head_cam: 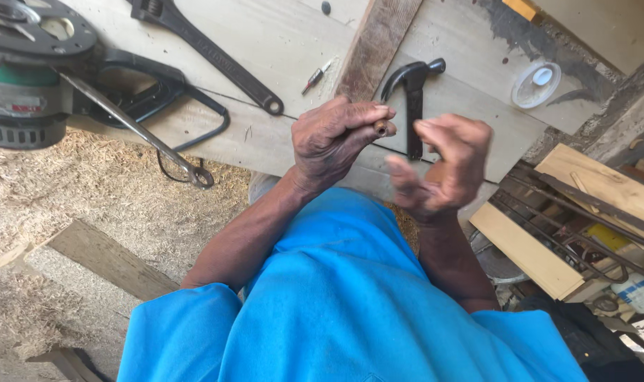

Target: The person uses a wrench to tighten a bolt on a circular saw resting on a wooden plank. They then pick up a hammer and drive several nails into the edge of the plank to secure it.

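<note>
The bench (279, 134), a surface of pale worn planks, fills the upper part of the view, with sawdust heaped on the floor (88, 205) below its near edge. A power saw (32, 71) sits at the bench's left edge, a long dark wrench (209, 53) lies diagonally toward its middle, and a strip of wood (375, 42) leans across the far side beside a black claw hammer (414, 99). A white round lid (536, 85) rests toward the right edge, and a small screwdriver bit (315, 76) lies near the wrench's end. Over the near edge, the left hand (336, 138) is curled tight, pinching a small brown stub (383, 128) between thumb and fingertips. The right hand (445, 170) is half open, fingers bent and holding nothing, blurred, just beside the left. The stub looks short, rounded and reddish-brown, mostly hidden inside the grip; what it is I cannot tell. Since so little of it shows, it could slip out and vanish into the sawdust, and the hammer's claw lies close behind both hands.
</note>
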Tool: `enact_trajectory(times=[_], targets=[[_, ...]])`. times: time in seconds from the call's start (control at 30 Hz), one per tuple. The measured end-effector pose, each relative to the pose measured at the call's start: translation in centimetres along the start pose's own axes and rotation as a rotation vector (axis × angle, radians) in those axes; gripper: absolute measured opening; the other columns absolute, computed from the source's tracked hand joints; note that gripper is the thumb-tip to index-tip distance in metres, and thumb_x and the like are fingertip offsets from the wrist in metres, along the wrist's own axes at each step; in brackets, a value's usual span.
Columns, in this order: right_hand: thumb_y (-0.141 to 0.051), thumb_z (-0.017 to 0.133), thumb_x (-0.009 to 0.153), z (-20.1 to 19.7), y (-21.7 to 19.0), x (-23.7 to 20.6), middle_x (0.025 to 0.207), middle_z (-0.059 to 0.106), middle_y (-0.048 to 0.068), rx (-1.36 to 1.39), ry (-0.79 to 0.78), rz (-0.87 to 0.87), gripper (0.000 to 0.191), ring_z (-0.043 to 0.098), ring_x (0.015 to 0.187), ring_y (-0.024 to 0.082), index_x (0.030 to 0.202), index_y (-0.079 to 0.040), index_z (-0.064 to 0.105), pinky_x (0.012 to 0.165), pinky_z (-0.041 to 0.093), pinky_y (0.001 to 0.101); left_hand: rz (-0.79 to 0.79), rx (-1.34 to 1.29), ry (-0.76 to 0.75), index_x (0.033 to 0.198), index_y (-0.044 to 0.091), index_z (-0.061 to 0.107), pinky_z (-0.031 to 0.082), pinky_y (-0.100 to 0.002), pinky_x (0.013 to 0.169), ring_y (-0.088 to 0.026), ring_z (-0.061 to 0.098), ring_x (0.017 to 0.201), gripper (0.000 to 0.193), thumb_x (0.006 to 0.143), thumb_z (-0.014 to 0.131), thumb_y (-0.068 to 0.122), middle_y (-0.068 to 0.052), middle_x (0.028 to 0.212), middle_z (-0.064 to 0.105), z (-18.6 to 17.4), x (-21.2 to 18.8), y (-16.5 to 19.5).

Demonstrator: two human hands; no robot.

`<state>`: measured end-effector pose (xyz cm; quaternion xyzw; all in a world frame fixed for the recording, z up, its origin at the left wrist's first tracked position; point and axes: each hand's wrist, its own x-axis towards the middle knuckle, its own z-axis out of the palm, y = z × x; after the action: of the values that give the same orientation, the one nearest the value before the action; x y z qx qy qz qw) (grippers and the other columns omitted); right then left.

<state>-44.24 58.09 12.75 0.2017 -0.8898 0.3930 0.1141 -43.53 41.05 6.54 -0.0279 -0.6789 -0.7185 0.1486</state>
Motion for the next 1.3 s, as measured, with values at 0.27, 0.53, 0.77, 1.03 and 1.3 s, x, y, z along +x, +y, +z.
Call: enact_trajectory(times=[0.27,0.53,0.77,1.03,1.3], targets=[[-0.007,0.081,0.098,1.1,-5.0,1.1,0.113,0.062,0.01,0.192,-0.19,0.115,0.025,0.065,0.092,0.015,0.12,-0.004,0.069,0.074,0.057,0.0266,-0.079,0.063,0.071,0.106,0.007,0.075,0.054,-0.027,0.066,-0.013,0.066,0.075,0.023,0.086,0.087,0.006,-0.005,0.096,0.077,-1.4,-3.9,2.2],[-0.006,0.077,0.102,0.9,-4.7,-1.5,0.106,0.065,0.01,0.567,-0.207,0.397,0.019,0.062,0.085,0.012,0.118,-0.003,0.067,0.071,0.052,0.0254,-0.499,-0.248,0.126,0.108,0.003,0.075,0.056,-0.024,0.071,-0.01,0.068,0.081,0.019,0.091,0.083,0.007,-0.007,0.094,0.075,-2.3,-7.4,2.7],[-0.023,0.065,0.109,-0.2,-0.5,-2.2,0.103,0.064,0.006,1.579,-0.113,1.019,0.027,0.053,0.076,0.009,0.126,-0.003,0.058,0.064,0.041,0.0239,-1.122,-0.708,0.239,0.109,0.002,0.065,0.05,-0.022,0.062,-0.01,0.064,0.073,0.019,0.103,0.067,0.019,-0.01,0.092,0.075,-5.7,-11.5,3.2],[-0.025,0.058,0.113,-0.4,0.4,-3.8,0.106,0.064,0.005,1.796,-0.086,1.106,0.026,0.049,0.075,0.007,0.129,-0.004,0.057,0.063,0.038,0.0217,-0.976,-0.135,-0.24,0.112,0.004,0.074,0.058,-0.026,0.075,-0.013,0.071,0.082,0.022,0.098,0.068,0.02,-0.008,0.095,0.08,-4.9,-12.3,6.0],[-0.024,0.059,0.113,-0.4,0.6,-3.7,0.107,0.065,0.005,1.737,-0.058,1.096,0.023,0.049,0.076,0.008,0.125,-0.005,0.059,0.064,0.039,0.0222,-1.076,-0.086,-0.367,0.128,0.005,0.066,0.058,-0.03,0.093,-0.017,0.071,0.109,0.032,0.097,0.059,0.001,-0.011,0.122,0.075,-6.2,-10.9,8.0]])
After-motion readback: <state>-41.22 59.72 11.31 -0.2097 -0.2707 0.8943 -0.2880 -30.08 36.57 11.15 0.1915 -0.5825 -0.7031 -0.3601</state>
